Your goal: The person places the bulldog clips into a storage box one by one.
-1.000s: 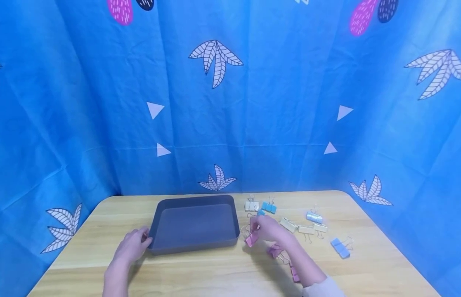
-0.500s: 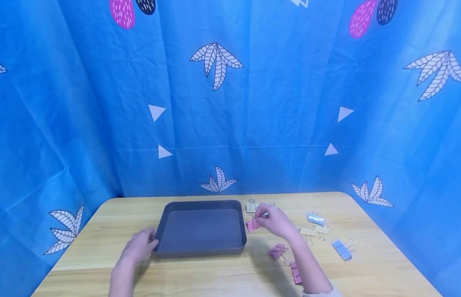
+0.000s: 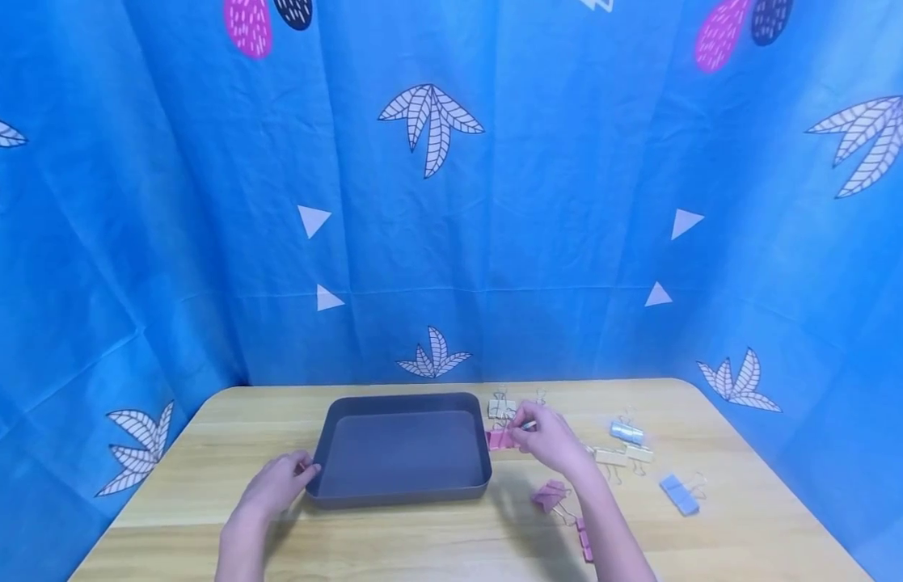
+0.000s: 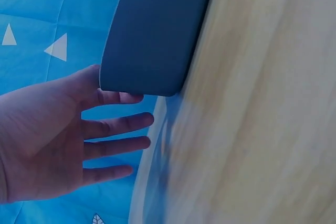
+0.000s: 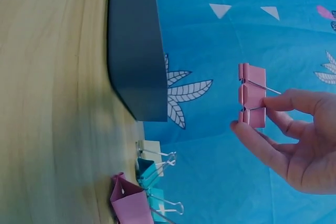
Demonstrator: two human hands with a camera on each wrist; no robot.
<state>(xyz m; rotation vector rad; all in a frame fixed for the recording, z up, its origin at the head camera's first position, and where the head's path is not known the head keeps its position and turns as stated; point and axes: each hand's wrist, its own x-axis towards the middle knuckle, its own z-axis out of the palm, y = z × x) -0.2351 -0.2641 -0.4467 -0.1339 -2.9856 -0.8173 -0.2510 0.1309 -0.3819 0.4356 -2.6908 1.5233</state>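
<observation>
My right hand (image 3: 549, 439) pinches a pink binder clip (image 3: 500, 439) just off the right side of a dark grey rectangular tray (image 3: 407, 459). In the right wrist view, thumb and fingers hold that clip clear of the table, its wire handles toward the hand. At the tray's left side, my left hand (image 3: 276, 483) pinches the wall near the front corner between thumb and index finger. Its other fingers extend loosely in the left wrist view. Two more pink binder clips (image 3: 549, 495) lie on the table in front of the right forearm, one partly covered by it.
Behind the right hand stands a whitish clip (image 3: 502, 408), with teal clips (image 5: 148, 171) close by. Farther right lie cream clips (image 3: 610, 457), a shiny pale-blue clip (image 3: 626, 432) and a blue clip (image 3: 680, 494). A blue patterned cloth (image 3: 451, 242) hangs behind the table.
The right hand has raised the pink binder clip and carried it back along the tray's right side. The tray has shifted slightly right, the left hand staying at its edge.
</observation>
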